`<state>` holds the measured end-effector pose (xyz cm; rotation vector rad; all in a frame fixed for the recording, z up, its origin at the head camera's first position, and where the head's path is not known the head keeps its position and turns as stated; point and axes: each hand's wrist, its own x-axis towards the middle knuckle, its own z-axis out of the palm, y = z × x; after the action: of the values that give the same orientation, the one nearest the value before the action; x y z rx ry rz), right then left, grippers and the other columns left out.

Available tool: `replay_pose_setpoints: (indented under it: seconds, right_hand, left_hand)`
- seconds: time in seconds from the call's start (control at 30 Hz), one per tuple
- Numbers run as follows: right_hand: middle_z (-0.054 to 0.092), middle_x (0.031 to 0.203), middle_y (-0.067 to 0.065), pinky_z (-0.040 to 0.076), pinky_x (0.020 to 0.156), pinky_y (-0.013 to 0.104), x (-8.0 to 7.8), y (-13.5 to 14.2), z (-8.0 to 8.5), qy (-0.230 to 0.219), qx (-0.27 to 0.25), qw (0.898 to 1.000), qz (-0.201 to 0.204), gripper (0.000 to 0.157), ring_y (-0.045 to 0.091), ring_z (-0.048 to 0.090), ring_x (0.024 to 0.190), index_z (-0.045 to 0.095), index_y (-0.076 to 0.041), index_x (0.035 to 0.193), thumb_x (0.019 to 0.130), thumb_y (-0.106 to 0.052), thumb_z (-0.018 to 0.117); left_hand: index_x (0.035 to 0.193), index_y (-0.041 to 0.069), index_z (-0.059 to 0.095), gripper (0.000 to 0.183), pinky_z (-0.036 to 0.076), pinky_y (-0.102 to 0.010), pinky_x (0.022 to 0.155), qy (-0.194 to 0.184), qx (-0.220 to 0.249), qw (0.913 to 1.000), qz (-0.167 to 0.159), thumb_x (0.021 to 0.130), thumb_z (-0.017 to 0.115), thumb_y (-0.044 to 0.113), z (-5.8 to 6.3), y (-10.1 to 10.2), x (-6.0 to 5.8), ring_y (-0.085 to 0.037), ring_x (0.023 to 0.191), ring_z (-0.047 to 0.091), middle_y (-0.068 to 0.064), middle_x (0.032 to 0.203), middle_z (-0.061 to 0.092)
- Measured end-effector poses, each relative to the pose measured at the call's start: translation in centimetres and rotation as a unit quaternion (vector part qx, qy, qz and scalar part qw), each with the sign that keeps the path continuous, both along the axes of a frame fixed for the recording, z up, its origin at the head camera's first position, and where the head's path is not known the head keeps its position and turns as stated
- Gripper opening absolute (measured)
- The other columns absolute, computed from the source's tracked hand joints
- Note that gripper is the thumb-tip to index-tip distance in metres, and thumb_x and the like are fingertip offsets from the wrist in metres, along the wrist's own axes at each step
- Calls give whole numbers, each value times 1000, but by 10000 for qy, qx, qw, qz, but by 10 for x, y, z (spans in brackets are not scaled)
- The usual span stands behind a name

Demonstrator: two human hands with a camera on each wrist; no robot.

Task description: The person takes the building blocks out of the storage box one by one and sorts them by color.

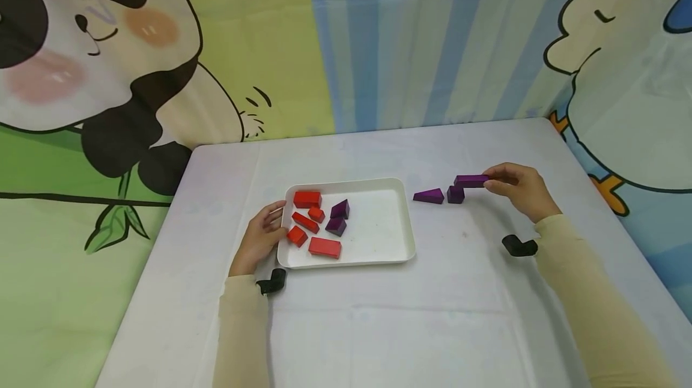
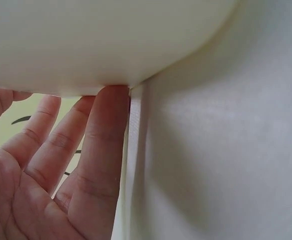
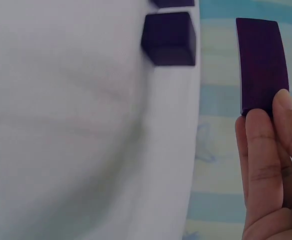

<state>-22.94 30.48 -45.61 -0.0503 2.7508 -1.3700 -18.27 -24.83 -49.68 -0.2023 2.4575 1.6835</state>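
Note:
A white tray (image 1: 378,262) holds several red blocks (image 1: 325,247) and two purple blocks (image 1: 336,226). At the tray's left side, my left hand (image 1: 258,238) grips the rim, its thumb on top; in the left wrist view the tray wall (image 2: 95,45) hides the fingertips. My right hand (image 1: 516,187) pinches the end of a flat purple rectangular block (image 3: 262,65) between thumb and fingers. In the head view that block appears just above a small purple block (image 1: 456,195); the right wrist view shows them apart. Beside it lies a purple wedge-shaped block (image 1: 429,196).
White cloth covers the table (image 1: 389,328), whose far edge meets a cartoon-printed backdrop (image 1: 400,45). Black wrist-camera mounts (image 1: 519,247) stick out from both sleeves. The tray's right half has bare floor.

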Motion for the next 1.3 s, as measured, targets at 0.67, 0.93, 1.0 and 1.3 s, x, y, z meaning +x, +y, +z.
replay_pose_setpoints:
  seconds: [0.67, 0.93, 1.0, 1.3]
  right_hand:
    - [70, 118, 7, 47, 80, 13, -12, 35, -32, -559, 148, 9983, -37, 39, 11, 55, 99, 67, 2, 135, 106, -25, 72]
    - [69, 130, 22, 44, 84, 14, -12, 35, -37, -744, 288, 9968, -53, 41, 17, 57, 107, 64, 1, 140, 107, -23, 71]
    - [66, 138, 26, 46, 86, 12, -12, 35, -36, -740, 359, 9966, 0, 44, 21, 60, 112, 61, 1, 145, 107, -20, 70]
    - [53, 151, 36, 44, 109, 69, -8, 26, -12, -94, 735, 9972, -125, 46, 56, 47, 141, 55, 6, 150, 113, -22, 59]
  left_hand:
    - [161, 5, 48, 66, 50, -53, 111, 43, 39, 10000, 5, 97, 61, -4, -3, -2, 0, -47, 136, 59, -29, 158, 53]
    - [160, 5, 49, 65, 49, -54, 111, 19, 17, 10000, 24, 97, 61, -4, -5, -2, -1, -48, 136, 59, -29, 158, 52]
    - [161, 5, 49, 65, 49, -55, 111, 18, 11, 10000, 26, 97, 61, -3, -5, -2, -1, -48, 136, 59, -29, 158, 52]
    - [160, 4, 49, 64, 49, -55, 111, 91, 56, 9999, -9, 98, 61, -3, -3, -1, -1, -48, 136, 60, -29, 157, 53]
